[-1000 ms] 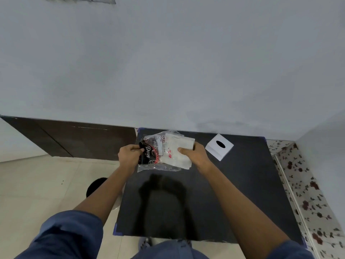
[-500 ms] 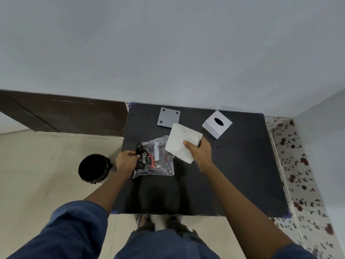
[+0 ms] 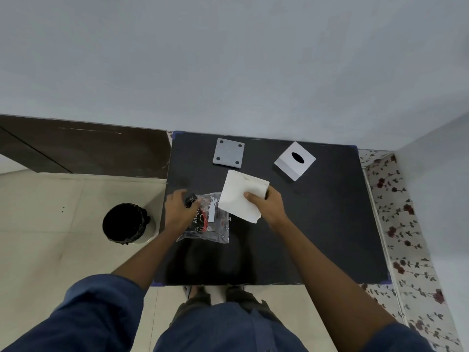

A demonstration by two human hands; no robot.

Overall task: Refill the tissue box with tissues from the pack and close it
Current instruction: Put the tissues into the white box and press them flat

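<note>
My right hand [image 3: 266, 205] is shut on a stack of white tissues [image 3: 241, 195], held just above the black table [image 3: 317, 224]. The clear plastic tissue pack [image 3: 210, 219], printed in red and black, lies flat on the table beside the stack. My left hand [image 3: 177, 212] is at the pack's left end with its fingers spread and blurred. The white tissue box [image 3: 295, 161], oval slot facing up, stands at the back right. Its grey base plate [image 3: 229, 155] with round feet at the corners lies apart at the back middle.
A black-lined bin [image 3: 127, 223] stands on the tiled floor left of the table. A grey wall runs behind the table and along its right side. A floral-patterned strip [image 3: 398, 224] borders the table's right edge.
My right hand has pulled the tissue stack out of the pack and to the right. The pack now lies on the table, and my left hand's fingers have loosened from it.
</note>
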